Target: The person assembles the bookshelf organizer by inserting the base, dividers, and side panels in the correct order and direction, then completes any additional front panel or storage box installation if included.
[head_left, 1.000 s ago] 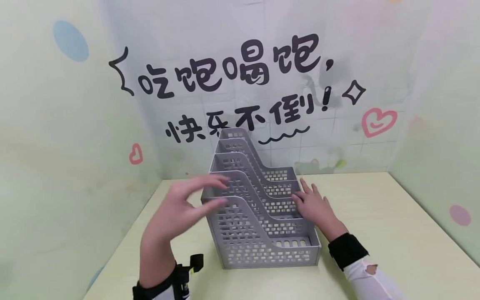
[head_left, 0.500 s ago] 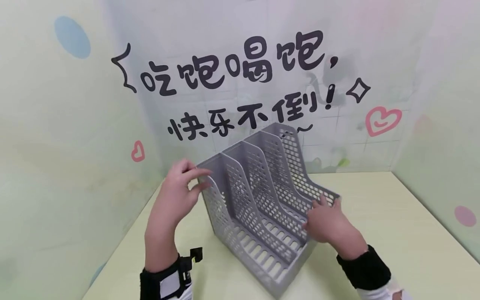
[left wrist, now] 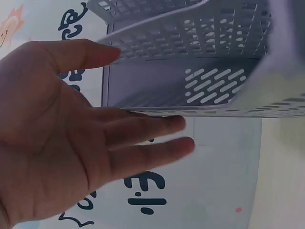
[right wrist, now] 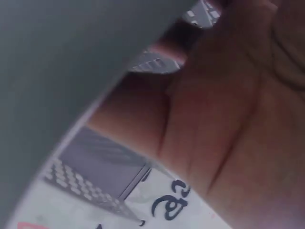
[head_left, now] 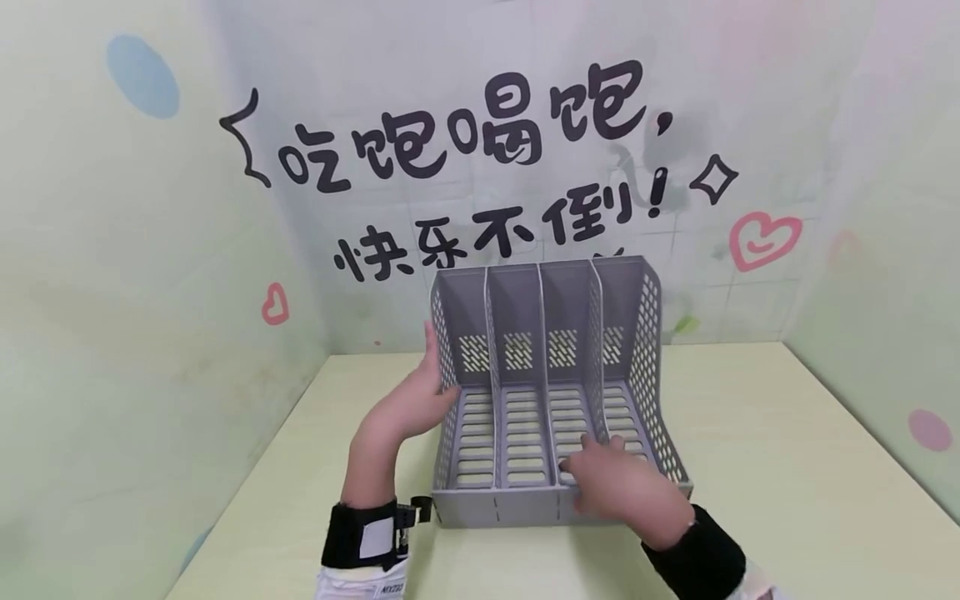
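Observation:
A grey plastic magazine file rack (head_left: pixel 495 508) stands upright on the table, its compartments facing me and its low front wall nearest. Its sides and dividers are perforated, and the bottom is slotted. At the rack's left side is my left hand (head_left: pixel 408 408), fingers straight along the outside and thumb by the side wall's edge. In the left wrist view, two fingers of this hand (left wrist: pixel 62 129) stretch out apart from the wall. My right hand (head_left: pixel 630 483) grips the low front wall right of centre, fingers hooked over into the rack. The right wrist view partly hides those fingertips behind the wall (right wrist: pixel 57 62).
The pale table (head_left: pixel 780 450) extends on both sides of the rack. Behind it rises a back wall (head_left: pixel 487 33) with black lettering, and printed side walls (head_left: pixel 135 250) flank the table.
The rack has turned from side-on until its compartments face me. My left hand moved right and lower, its fingers straightening along the side. My right hand shifted from the rack's right onto its front wall.

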The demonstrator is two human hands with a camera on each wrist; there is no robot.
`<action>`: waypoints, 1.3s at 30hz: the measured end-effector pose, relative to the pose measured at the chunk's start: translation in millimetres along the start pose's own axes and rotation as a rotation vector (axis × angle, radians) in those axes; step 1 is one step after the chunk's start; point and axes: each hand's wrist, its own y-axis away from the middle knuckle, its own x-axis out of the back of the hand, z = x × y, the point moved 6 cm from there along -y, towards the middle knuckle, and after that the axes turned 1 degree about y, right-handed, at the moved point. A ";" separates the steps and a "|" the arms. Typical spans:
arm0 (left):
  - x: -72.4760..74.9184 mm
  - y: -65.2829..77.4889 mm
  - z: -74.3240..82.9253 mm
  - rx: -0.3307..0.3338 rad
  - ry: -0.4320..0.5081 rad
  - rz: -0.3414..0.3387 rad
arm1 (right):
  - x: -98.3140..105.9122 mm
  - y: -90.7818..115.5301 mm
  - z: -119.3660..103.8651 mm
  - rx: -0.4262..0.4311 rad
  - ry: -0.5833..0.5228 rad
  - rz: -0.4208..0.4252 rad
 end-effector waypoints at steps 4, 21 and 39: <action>-20.7 6.5 -3.8 0.155 -0.101 -0.115 | -0.1 -18.9 11.2 0.009 -0.017 0.100; -101.0 -7.5 -15.8 0.155 -0.467 -0.047 | -8.7 -48.2 30.5 -0.011 0.022 0.347; -95.8 -2.4 -42.5 0.023 -0.484 0.093 | -24.8 -36.8 89.7 -0.149 -0.102 0.324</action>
